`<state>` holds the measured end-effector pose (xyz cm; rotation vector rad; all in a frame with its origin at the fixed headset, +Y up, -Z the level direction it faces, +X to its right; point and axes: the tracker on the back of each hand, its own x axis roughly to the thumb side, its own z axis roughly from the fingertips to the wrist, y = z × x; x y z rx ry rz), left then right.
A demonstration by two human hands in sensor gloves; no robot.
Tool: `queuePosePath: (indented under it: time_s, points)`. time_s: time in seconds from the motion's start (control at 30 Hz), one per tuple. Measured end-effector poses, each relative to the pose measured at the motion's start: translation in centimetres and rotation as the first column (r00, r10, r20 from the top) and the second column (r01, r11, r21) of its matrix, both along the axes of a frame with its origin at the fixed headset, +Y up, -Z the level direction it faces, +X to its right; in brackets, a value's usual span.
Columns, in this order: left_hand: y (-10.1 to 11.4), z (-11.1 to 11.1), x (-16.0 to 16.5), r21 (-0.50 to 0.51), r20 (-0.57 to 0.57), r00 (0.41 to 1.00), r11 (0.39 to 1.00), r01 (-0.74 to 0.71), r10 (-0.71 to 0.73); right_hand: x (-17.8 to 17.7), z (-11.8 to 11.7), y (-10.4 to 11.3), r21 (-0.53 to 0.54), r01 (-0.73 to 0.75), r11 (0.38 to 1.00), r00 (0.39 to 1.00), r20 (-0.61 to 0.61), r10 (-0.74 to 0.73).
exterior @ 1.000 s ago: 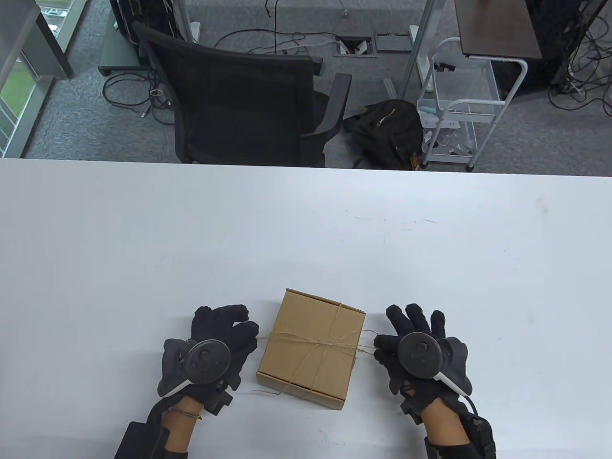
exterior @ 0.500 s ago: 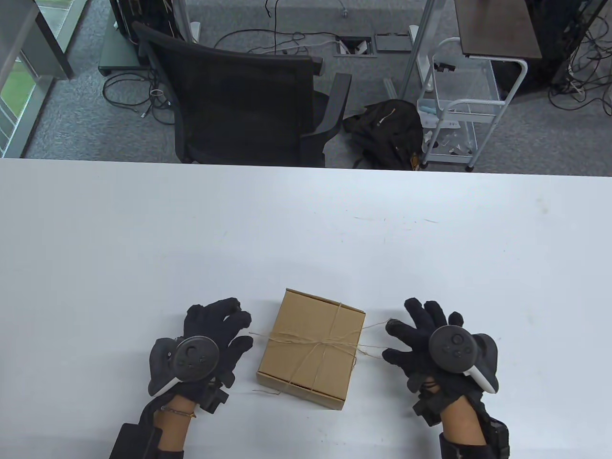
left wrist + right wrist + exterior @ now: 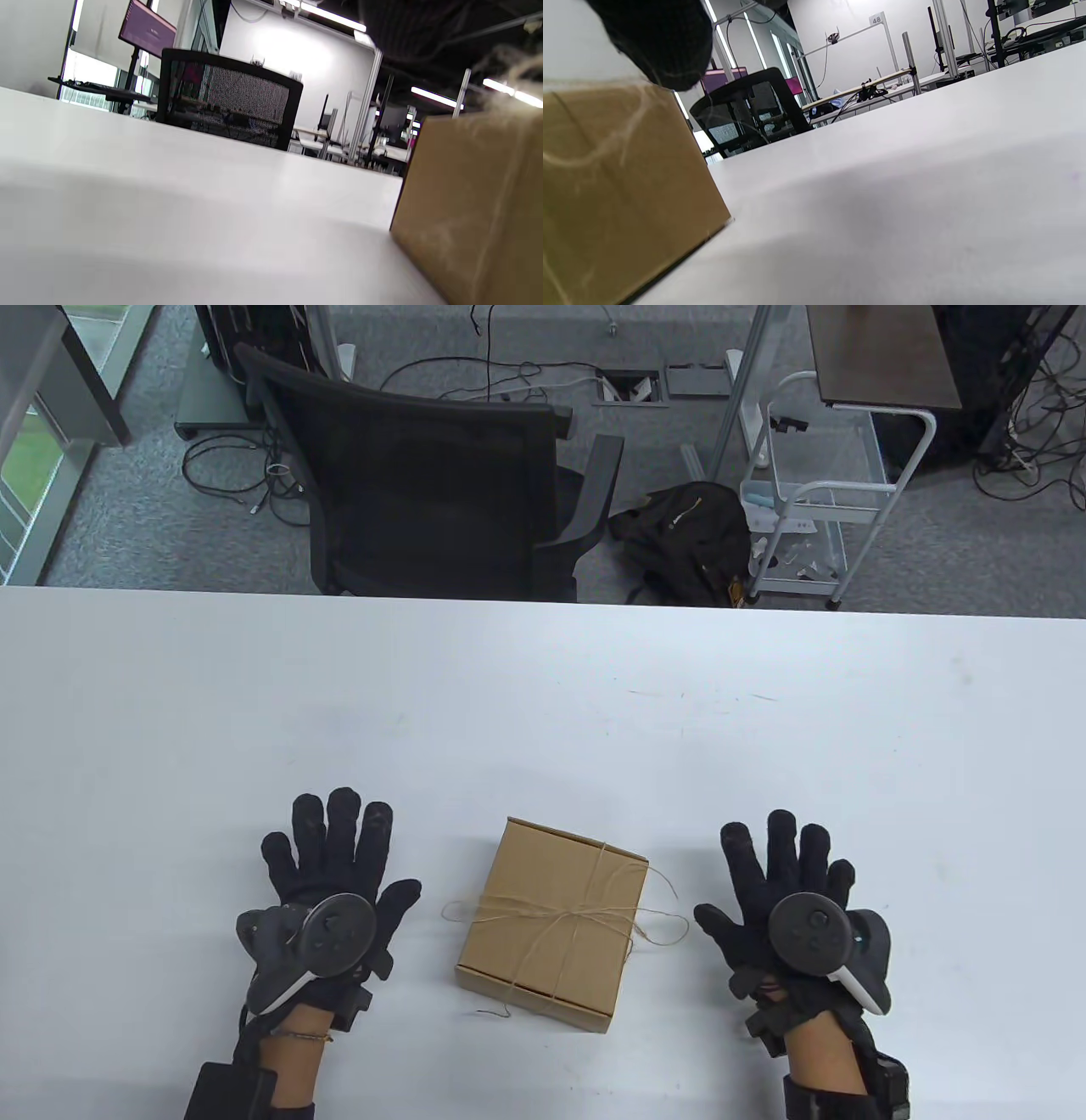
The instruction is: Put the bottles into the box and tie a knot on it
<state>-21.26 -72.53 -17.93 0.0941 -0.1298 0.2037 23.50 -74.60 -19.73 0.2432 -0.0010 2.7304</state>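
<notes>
Even, bright overhead light with soft shadows; both wrist views blur the near box [image 3: 475, 203] and twine.

White table [image 3: 543, 712] spans the full width, a few faint scuff marks toward the far middle. Closed cardboard box [image 3: 551, 929] sits on it near the near edge, centre, tied crosswise with twine [image 3: 560, 918], loose twine ends trailing onto the tabletop at both sides. Left hand [image 3: 327, 891] lies flat left of the box, right hand [image 3: 785, 899] flat on its right, both apart from it
</notes>
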Motion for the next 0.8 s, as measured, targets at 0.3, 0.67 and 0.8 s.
queuePosePath:
  time_s: [0.3,0.67,0.8]
  points:
    - [-2.4,-0.5,0.9,-0.127,0.017,0.999,0.991,0.045,-0.043,-1.8,-0.2,-1.8,-0.042,-0.09,0.995,0.994,-0.067,0.088]
    - [-2.6,-0.6,1.3,-0.137,0.03,0.999,0.989,0.049,-0.045,-2.1,-0.3,-2.1,-0.076,-0.095,0.993,0.994,-0.064,0.09]
    - [-2.6,-0.5,1.3,-0.138,0.032,0.998,0.989,0.056,-0.052,-2.0,-0.3,-2.1,-0.089,-0.085,0.992,0.995,-0.057,0.08]
